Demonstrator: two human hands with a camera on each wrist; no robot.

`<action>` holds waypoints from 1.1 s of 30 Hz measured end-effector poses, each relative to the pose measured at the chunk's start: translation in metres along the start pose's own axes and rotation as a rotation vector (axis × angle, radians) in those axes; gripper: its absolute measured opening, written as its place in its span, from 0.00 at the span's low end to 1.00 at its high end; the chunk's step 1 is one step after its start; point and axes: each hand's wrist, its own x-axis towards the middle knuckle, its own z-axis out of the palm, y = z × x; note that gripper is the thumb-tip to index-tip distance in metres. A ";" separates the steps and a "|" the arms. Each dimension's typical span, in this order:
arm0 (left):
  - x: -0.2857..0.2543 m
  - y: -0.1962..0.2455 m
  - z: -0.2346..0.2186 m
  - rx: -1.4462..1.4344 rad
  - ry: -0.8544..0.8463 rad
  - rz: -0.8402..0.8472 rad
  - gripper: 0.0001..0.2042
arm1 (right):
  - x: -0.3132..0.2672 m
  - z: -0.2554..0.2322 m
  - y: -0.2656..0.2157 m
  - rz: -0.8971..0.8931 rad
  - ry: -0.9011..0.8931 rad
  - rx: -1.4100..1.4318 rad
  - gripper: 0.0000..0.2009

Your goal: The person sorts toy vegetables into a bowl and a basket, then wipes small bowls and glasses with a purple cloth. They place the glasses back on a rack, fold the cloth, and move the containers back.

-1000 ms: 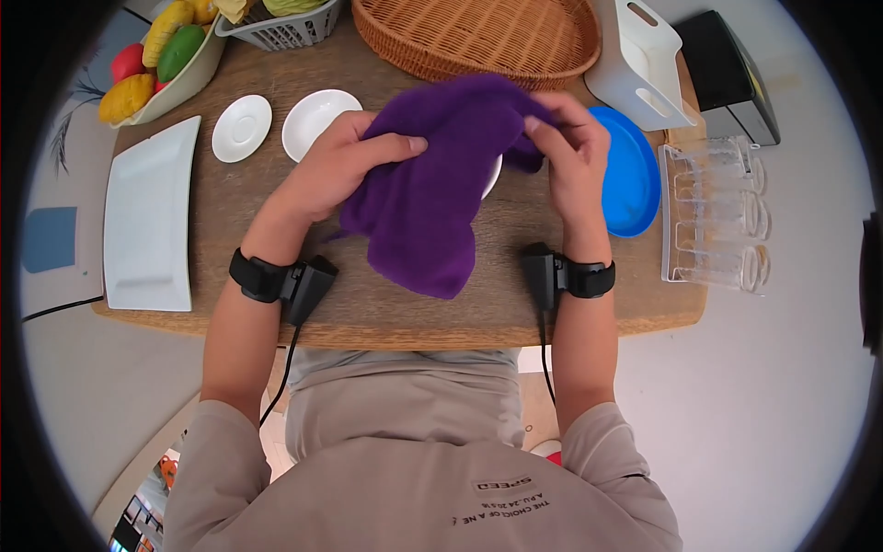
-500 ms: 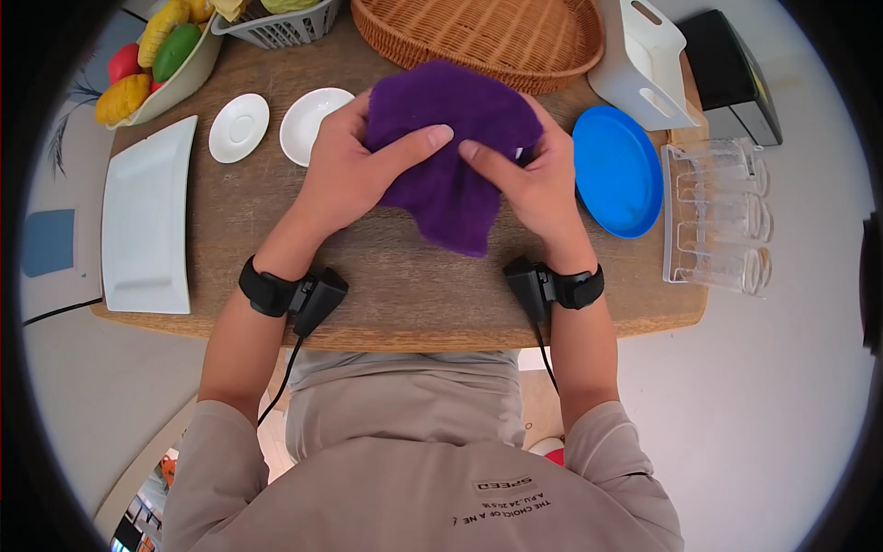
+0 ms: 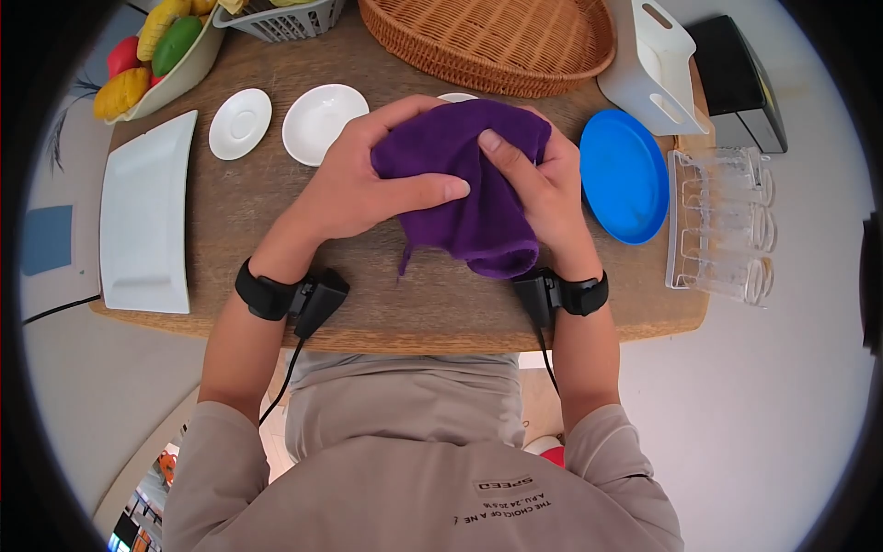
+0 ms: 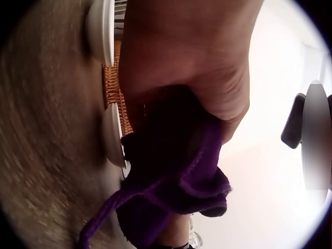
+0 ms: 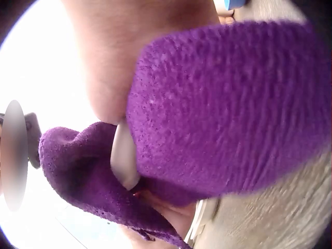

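Note:
In the head view a purple cloth (image 3: 460, 212) is bunched between both hands above the table. My left hand (image 3: 359, 189) grips its left side, thumb laid across the front and fingers behind. On the other side my right hand (image 3: 552, 198) holds it, thumb pressing into the folds. A white curved dish edge (image 5: 124, 155) shows between the folds in the right wrist view; the cloth hides the rest of that dish. In the left wrist view a thin twisted end of the cloth (image 4: 171, 192) hangs down.
A white bowl (image 3: 325, 124) and a saucer (image 3: 240, 125) sit left of the hands, beside a long white plate (image 3: 147, 216). Rightward are a blue tray (image 3: 625, 179) and a rack of glasses (image 3: 727, 225). A wicker basket (image 3: 487, 46) stands behind.
The cloth, first hanging loose with the right hand at its edge, was gathered between both hands. Since then its folds have shifted and the left thumb has moved lower.

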 end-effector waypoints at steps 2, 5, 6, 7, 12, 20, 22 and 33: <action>0.000 0.000 0.000 0.040 0.020 0.024 0.25 | 0.000 0.001 0.001 -0.012 0.010 -0.015 0.14; 0.002 -0.002 -0.001 0.126 0.087 0.039 0.22 | 0.001 0.002 0.003 -0.105 0.003 -0.039 0.20; 0.004 -0.002 0.000 0.134 0.116 0.032 0.21 | 0.001 0.004 -0.002 -0.166 -0.008 -0.019 0.22; 0.005 -0.002 0.000 0.142 0.146 0.026 0.20 | 0.001 0.005 -0.004 -0.227 -0.020 0.001 0.25; 0.006 0.000 -0.001 0.155 0.177 -0.051 0.19 | 0.009 0.002 0.007 -0.377 -0.048 -0.265 0.26; 0.013 -0.008 0.000 -0.224 0.355 0.082 0.16 | 0.007 -0.004 0.004 -0.114 0.132 -0.155 0.13; 0.009 -0.016 -0.017 -0.073 0.317 0.132 0.16 | 0.008 -0.006 0.007 -0.125 0.179 -0.174 0.13; 0.001 -0.007 0.008 -0.067 -0.031 -0.149 0.19 | 0.007 -0.005 0.005 -0.197 0.280 -0.297 0.12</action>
